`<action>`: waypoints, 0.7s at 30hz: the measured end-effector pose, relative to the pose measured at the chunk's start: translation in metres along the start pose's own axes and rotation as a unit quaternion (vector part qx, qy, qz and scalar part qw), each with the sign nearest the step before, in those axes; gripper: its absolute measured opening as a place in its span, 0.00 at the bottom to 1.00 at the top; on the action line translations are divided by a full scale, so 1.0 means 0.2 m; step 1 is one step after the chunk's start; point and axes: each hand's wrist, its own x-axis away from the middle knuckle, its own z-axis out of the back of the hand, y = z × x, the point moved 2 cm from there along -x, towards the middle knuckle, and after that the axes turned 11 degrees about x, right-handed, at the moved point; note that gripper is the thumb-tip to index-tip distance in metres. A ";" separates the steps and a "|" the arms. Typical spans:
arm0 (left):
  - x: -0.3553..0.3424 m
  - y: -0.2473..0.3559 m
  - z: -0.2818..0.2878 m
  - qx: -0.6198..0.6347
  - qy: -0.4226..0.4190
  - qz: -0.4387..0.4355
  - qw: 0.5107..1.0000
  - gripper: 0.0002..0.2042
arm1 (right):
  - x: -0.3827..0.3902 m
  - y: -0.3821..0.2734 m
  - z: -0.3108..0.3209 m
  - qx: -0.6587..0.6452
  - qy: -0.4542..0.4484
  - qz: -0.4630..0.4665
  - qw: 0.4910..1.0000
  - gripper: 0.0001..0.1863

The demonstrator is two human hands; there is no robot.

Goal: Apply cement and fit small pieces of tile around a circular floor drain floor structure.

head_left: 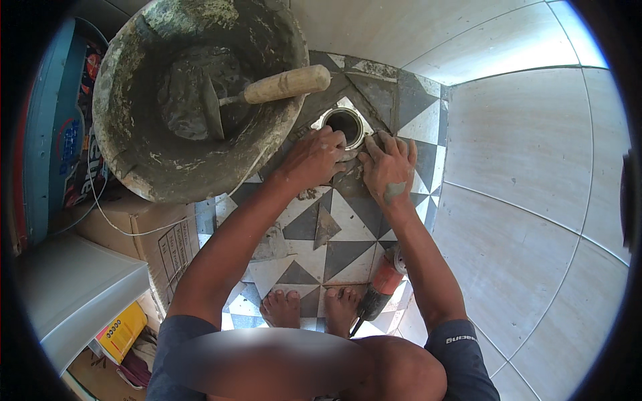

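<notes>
A square metal drain fitting (346, 105) with a round open hole sits in mortar-smeared, patterned floor tiles. My left hand (317, 152) has its fingers curled on the fitting's near left edge. My right hand (389, 167) rests at the right corner of it, fingers apart and slightly bent, with a grey smear on the back near the wrist. Left of the drain stands a large mortar-caked bucket (117, 113), holding wet grey mortar and a wooden-handled trowel (286, 85).
A red and black power tool (386, 276) lies beside my right forearm, near my bare feet (281, 307). Tiled walls (515, 147) bound the right and back. A cardboard box (140, 220), a white panel (73, 281) and a teal container (50, 134) crowd the left.
</notes>
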 end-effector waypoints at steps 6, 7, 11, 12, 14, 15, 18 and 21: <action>-0.01 0.03 0.03 0.006 -0.019 0.011 1.000 0.13 | 0.00 0.00 0.04 0.021 -0.017 -0.020 0.999 0.22; 0.02 0.04 0.02 -0.011 -0.030 0.019 0.999 0.13 | 0.00 0.00 0.03 0.021 -0.014 -0.019 0.999 0.22; 0.02 0.04 0.05 -0.017 -0.044 0.039 0.998 0.15 | -0.01 0.01 0.05 0.015 -0.037 -0.016 0.999 0.24; 0.03 0.05 0.04 -0.017 -0.044 0.042 0.998 0.15 | -0.02 0.01 0.06 0.006 -0.044 -0.016 0.999 0.24; 0.02 0.05 0.04 -0.047 -0.037 0.011 0.998 0.15 | 0.02 0.00 0.05 0.007 -0.030 -0.017 0.999 0.25; 0.02 0.04 0.04 -0.049 -0.035 0.011 0.998 0.15 | 0.03 -0.01 0.04 0.008 -0.019 -0.019 1.000 0.26; 0.01 0.06 0.07 -0.041 -0.051 0.010 0.998 0.15 | 0.00 0.02 0.06 0.008 -0.033 -0.016 0.999 0.26; -0.01 0.09 0.04 -0.032 -0.073 0.030 0.996 0.18 | 0.06 0.02 0.02 0.013 -0.015 -0.033 0.999 0.28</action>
